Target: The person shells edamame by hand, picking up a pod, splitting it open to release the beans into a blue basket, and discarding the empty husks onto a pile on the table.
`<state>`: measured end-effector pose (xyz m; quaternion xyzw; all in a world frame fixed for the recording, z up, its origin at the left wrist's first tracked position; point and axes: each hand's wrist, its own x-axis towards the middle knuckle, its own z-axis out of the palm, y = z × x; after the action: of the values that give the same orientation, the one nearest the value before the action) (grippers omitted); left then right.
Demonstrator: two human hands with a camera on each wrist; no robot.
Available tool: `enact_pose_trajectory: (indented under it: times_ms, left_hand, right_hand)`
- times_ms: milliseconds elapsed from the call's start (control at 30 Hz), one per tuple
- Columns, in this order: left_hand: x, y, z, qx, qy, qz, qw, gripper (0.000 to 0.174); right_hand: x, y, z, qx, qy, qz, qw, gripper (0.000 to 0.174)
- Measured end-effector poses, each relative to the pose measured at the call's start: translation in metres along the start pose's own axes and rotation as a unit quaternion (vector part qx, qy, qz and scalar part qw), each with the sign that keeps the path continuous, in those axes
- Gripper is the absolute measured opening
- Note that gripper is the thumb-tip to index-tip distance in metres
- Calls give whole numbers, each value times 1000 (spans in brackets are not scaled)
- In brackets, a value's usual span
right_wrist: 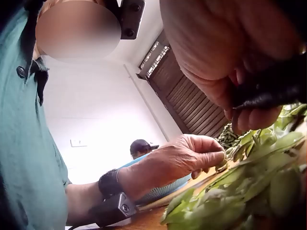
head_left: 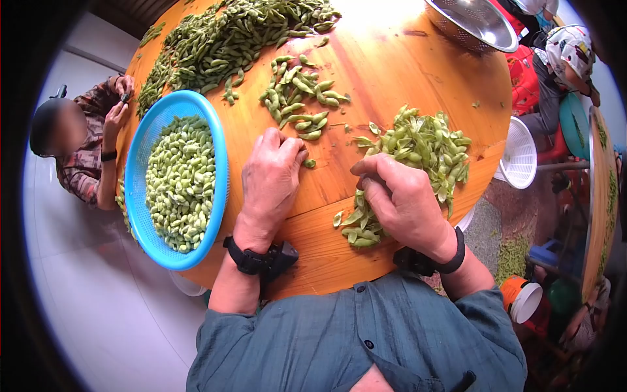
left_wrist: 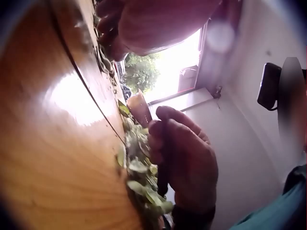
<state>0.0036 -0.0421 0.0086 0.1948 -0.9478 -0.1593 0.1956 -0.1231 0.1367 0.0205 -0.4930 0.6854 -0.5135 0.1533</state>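
Observation:
My left hand [head_left: 271, 176] is low over the table, thumb and forefinger pinching a green soybean pod [head_left: 309, 163]. In the right wrist view that pod [right_wrist: 221, 165] peeks out at the fingertips. My right hand [head_left: 408, 196] hangs over a heap of pale, split pods [head_left: 424, 144], its fingers curled and the thumb near the forefinger. No pod shows between them. A dark tapered shape [right_wrist: 268, 88] overlaps this hand in the right wrist view; I cannot tell what it is. Several whole pods [head_left: 297, 91] lie beyond the left hand.
At the left, a blue basket [head_left: 222, 163] contains shelled beans [head_left: 183, 189]. A large mound of whole pods [head_left: 222, 46] covers the far left of the wooden table [head_left: 313, 222]. A metal colander [head_left: 473, 23] is at the far right edge. Another person [head_left: 78, 144] sits at the left side.

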Motion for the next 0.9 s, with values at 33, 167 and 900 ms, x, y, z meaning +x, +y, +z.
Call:
enact_pose_trajectory:
  times_ms: [33, 167, 900]
  left_hand:
    - [-2, 1, 2, -6, 14, 7, 1000, 9]
    - [-12, 23, 9, -63, -16, 21, 998, 8]
    - [10, 7, 15, -26, 15, -19, 999, 20]
  right_hand:
    - [-1, 1, -1, -12, 1, 4, 1000, 17]
    - [0, 2, -2, 8, 2, -10, 1000, 14]
    - [-4, 1, 1, 11, 29, 33, 999, 13]
